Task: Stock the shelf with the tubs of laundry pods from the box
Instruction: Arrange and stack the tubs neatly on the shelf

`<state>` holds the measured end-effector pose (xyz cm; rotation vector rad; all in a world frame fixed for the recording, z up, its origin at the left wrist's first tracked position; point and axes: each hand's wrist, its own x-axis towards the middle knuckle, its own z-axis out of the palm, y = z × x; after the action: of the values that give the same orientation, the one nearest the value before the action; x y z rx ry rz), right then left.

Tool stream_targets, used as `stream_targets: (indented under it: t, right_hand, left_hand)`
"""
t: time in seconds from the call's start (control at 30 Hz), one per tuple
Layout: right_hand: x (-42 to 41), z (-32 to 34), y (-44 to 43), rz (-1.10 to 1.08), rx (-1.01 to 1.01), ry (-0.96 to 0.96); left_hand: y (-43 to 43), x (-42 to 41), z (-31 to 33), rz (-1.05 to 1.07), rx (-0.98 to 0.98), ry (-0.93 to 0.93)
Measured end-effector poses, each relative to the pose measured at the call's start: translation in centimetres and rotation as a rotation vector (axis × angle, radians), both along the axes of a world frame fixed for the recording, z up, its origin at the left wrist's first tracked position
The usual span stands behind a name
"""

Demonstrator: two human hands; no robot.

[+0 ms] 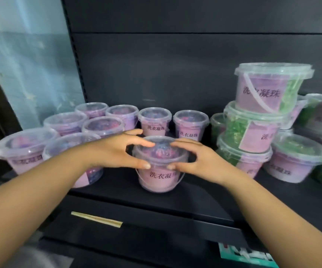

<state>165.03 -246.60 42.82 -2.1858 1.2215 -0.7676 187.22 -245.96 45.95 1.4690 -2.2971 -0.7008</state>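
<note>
**Plastic tub (160,176) of laundry pods gripped by both hands at the front of a black shelf (204,196)**

Clear, round and slightly tapered, the tub stands upright near the shelf's front edge, in the middle of the view. Its long axis runs straight up and down. A pale pink label with dark Chinese characters wraps its lower wall. A thin translucent bail handle hangs across the front, and purple and blue pods show through the flat snap-on lid. Whether its base rests on the shelf or sits just above it cannot be told.

The left hand (115,151) comes in from the left and the right hand (197,161) from the right, meeting at the lid rim. Both sets of fingers (146,145) are curled round that rim. The thumbs press on the near wall just under it, and the other fingers lie over the top of the lid. The tub sits directly between the two palms, equally near to each, so letting go would likely mean opening both hands outward, to the sides.

Behind and to the left stand matching purple-filled tubs (65,122) in close rows, and two of them stand just behind the held tub. To the right, wider green-filled tubs (253,132) are stacked three high, close to the right wrist. The shelf is matt black with a dark back panel (156,64). The box is out of view.
</note>
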Motion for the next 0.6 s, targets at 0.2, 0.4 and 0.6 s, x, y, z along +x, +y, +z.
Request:
stream_targets:
  t: [0.2,0.4,0.6]
  right_hand:
    - [0.6,1.1,-4.1,-0.131,0.130,-0.509]
    - [0.4,-0.9,-12.3,-0.523,-0.103,0.002]
    - [0.6,-2.3,-13.6,-0.586,-0.199,0.335]
  left_hand:
    - [1.1,-1.3,-0.3,0.074,-0.193,-0.258]
    - [-0.9,-0.7,0.1,0.218,-0.146,-0.399]
    - [-4.6,-0.4,0.9,0.220,-0.073,-0.478]
